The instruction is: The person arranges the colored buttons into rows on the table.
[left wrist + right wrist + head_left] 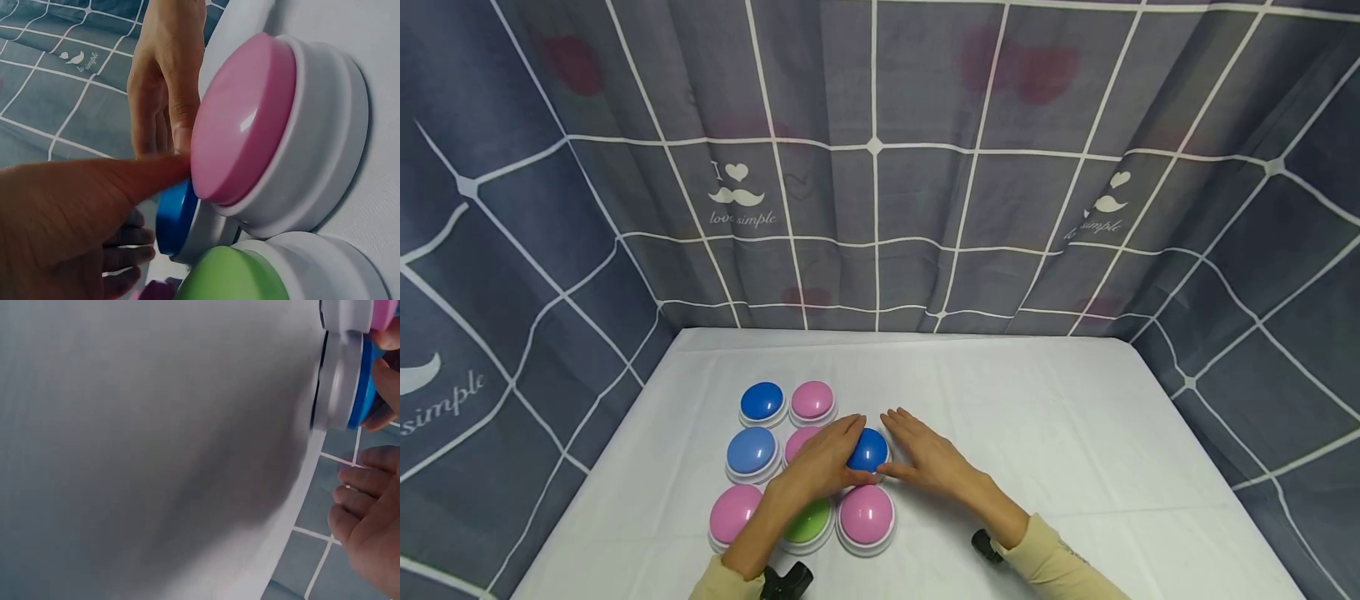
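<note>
dim, soft-shadowed wrist views

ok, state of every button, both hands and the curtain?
Left hand: fingers extended
Right hand: fingers extended
Blue button between hands: upright, partly hidden
Back blue button: upright
Paler blue button: upright
Back pink button: upright
Middle pink button: upright, partly hidden
Front-left pink button: upright, partly hidden
Front-right pink button: upright
Green button: upright, partly hidden
Curtain: hanging, creased
</note>
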A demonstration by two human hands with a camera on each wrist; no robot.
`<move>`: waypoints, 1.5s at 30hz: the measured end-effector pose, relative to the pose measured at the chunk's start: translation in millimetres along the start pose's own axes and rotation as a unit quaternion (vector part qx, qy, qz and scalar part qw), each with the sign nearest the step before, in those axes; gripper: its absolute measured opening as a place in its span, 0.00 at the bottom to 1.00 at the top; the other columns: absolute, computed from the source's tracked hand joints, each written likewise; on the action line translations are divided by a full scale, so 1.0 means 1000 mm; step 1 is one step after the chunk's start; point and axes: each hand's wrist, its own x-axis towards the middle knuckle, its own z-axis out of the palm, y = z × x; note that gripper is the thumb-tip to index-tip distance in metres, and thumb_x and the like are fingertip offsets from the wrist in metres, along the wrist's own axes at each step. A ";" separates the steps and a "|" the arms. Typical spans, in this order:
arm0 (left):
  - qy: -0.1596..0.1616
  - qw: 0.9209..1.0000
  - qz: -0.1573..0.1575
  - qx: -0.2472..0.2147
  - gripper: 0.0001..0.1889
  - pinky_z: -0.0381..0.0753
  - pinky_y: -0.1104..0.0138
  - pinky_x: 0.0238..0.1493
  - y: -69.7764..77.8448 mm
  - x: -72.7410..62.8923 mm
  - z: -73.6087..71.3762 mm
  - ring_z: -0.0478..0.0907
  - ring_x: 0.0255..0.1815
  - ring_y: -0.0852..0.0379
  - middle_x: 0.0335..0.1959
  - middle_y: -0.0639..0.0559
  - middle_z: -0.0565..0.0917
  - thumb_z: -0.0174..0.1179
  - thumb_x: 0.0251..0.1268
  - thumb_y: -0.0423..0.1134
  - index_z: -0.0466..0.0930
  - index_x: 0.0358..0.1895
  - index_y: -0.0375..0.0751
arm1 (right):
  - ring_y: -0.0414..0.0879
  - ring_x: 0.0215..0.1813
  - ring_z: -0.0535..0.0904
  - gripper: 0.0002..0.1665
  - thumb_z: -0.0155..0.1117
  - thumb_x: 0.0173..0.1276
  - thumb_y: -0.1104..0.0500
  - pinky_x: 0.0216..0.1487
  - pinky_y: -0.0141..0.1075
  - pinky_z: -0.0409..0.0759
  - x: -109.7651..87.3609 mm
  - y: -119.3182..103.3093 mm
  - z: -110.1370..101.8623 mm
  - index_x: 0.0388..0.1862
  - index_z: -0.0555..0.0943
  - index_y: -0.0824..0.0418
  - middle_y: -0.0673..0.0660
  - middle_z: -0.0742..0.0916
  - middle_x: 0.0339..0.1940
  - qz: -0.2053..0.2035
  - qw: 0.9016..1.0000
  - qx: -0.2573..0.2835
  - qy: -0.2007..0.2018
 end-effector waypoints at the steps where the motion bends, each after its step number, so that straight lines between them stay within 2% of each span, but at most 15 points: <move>1: -0.003 1.000 0.000 -0.002 0.47 0.69 0.43 0.64 -0.001 0.000 0.000 0.65 0.70 0.38 0.70 0.37 0.68 0.71 0.56 0.56 0.63 0.72 0.31 | 0.56 0.77 0.58 0.47 0.68 0.66 0.42 0.71 0.51 0.63 0.000 -0.001 0.002 0.75 0.64 0.65 0.62 0.69 0.75 -0.001 1.000 0.003 -0.005; 8: -0.018 1.000 -0.002 -0.002 0.45 0.71 0.45 0.63 -0.006 0.003 0.000 0.69 0.68 0.40 0.68 0.38 0.71 0.72 0.56 0.53 0.65 0.71 0.31 | 0.55 0.75 0.62 0.47 0.66 0.67 0.38 0.67 0.51 0.69 0.003 -0.001 0.010 0.75 0.65 0.64 0.60 0.71 0.73 -0.010 1.000 0.009 -0.016; 15: -0.036 0.999 -0.007 -0.020 0.42 0.73 0.47 0.62 -0.007 0.005 -0.001 0.72 0.65 0.42 0.64 0.40 0.74 0.75 0.53 0.45 0.67 0.70 0.33 | 0.54 0.72 0.68 0.48 0.70 0.65 0.44 0.69 0.48 0.68 0.008 -0.002 0.010 0.75 0.63 0.64 0.60 0.73 0.72 -0.008 0.998 0.042 -0.047; 20: -0.046 0.999 -0.002 -0.027 0.40 0.74 0.49 0.61 -0.006 0.008 -0.003 0.74 0.61 0.43 0.61 0.42 0.76 0.76 0.53 0.43 0.68 0.69 0.33 | 0.52 0.69 0.71 0.46 0.72 0.64 0.47 0.68 0.46 0.69 0.008 -0.001 0.010 0.74 0.64 0.65 0.59 0.75 0.70 -0.011 0.998 0.046 -0.046; 27: -0.050 0.999 0.010 -0.005 0.40 0.75 0.50 0.61 -0.008 0.010 -0.003 0.75 0.59 0.45 0.58 0.43 0.77 0.76 0.53 0.45 0.69 0.67 0.33 | 0.51 0.68 0.72 0.46 0.72 0.64 0.47 0.68 0.45 0.69 0.008 0.000 0.012 0.74 0.65 0.65 0.59 0.76 0.69 -0.018 0.998 0.050 -0.042; 34: -0.048 0.999 0.019 -0.006 0.40 0.76 0.50 0.60 -0.011 0.010 -0.004 0.75 0.58 0.45 0.57 0.43 0.77 0.76 0.52 0.46 0.69 0.67 0.33 | 0.50 0.67 0.74 0.44 0.72 0.64 0.48 0.67 0.45 0.70 0.009 0.001 0.015 0.73 0.66 0.64 0.58 0.77 0.67 -0.016 0.997 0.073 -0.037; 45: -0.044 0.999 0.029 -0.001 0.41 0.79 0.53 0.56 -0.011 0.016 -0.003 0.77 0.55 0.48 0.56 0.46 0.79 0.76 0.51 0.49 0.71 0.67 0.35 | 0.50 0.66 0.74 0.43 0.72 0.64 0.49 0.66 0.46 0.71 0.007 0.005 0.011 0.73 0.66 0.64 0.58 0.78 0.66 -0.018 0.995 0.096 -0.025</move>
